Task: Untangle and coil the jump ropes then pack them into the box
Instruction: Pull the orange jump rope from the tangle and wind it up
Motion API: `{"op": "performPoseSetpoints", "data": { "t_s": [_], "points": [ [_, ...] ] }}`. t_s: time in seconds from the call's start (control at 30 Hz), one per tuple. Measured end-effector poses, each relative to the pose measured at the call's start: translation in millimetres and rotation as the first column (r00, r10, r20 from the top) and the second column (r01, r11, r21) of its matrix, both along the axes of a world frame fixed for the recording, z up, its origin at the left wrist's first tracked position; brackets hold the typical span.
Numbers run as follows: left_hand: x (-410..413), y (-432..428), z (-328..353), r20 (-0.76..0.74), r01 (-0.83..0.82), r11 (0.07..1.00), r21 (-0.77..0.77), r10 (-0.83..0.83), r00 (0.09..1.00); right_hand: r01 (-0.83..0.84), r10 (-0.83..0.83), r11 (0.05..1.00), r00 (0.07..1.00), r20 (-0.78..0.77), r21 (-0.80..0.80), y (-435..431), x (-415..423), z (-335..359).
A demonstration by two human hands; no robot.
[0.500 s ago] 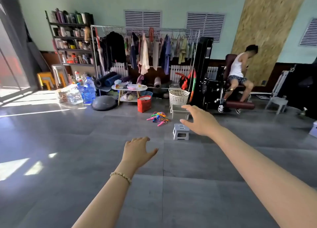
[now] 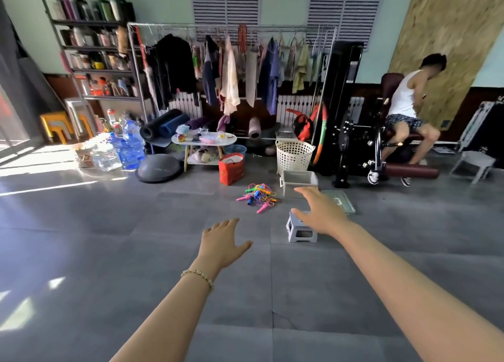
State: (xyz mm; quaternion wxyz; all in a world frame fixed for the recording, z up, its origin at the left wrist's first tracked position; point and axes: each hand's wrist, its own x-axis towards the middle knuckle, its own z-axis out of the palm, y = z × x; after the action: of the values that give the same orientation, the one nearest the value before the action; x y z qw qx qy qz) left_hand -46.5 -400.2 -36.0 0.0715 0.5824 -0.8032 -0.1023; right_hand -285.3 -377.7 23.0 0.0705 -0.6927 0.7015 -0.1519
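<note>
A tangled heap of bright plastic jump ropes (image 2: 257, 196) lies on the grey tiled floor (image 2: 109, 239), just left of the clear plastic box (image 2: 298, 179) and well ahead of both hands. The left hand (image 2: 221, 244) and right hand (image 2: 323, 211) are stretched forward in the air, each grip apart, fingers spread, holding nothing.

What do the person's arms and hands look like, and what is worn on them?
No sleeves or gloves are in view. The left hand has a thin bracelet of pale round beads on its wrist. The right hand wears nothing visible.
</note>
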Motion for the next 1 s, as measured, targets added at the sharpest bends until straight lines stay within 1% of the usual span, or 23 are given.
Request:
{"op": "performPoseSetpoints", "data": {
  "t_s": [0.17,0.3,0.47,0.6,0.7,0.83,1.0],
  "points": [
    [-31,-138,23,0.007,0.052,0.998,-0.034,-0.052,0.999,0.018,-0.020,0.998,1.000,0.024,0.055,-113,-18,-15],
    [-50,-237,17,0.027,0.078,0.995,-0.055,-0.076,0.997,0.051,-0.055,0.997,0.996,0.067,0.066,-208,-44,-35],
    [-76,-356,-20,0.040,0.009,1.000,0.017,-0.009,0.999,0.019,-0.023,0.998,0.998,0.064,0.065,-343,-85,-50],
    [-98,-448,-29,0.055,-0.053,0.997,0.050,0.050,0.997,-0.013,0.009,0.994,0.999,0.032,0.107,-456,-118,-50],
    [-109,-515,-29,0.064,-0.075,0.995,0.061,0.071,0.995,-0.018,0.015,0.997,0.999,0.038,0.080,-536,-135,-40],
    [-130,-610,-36,0.086,-0.102,0.992,0.075,0.095,0.992,-0.071,0.069,0.997,0.996,0.048,0.033,-634,-151,-37],
    [-163,-742,-54,0.068,-0.049,0.996,0.073,0.044,0.997,-0.074,0.075,0.997,0.996,0.039,-0.025,-749,-175,-54]
  ]
}}
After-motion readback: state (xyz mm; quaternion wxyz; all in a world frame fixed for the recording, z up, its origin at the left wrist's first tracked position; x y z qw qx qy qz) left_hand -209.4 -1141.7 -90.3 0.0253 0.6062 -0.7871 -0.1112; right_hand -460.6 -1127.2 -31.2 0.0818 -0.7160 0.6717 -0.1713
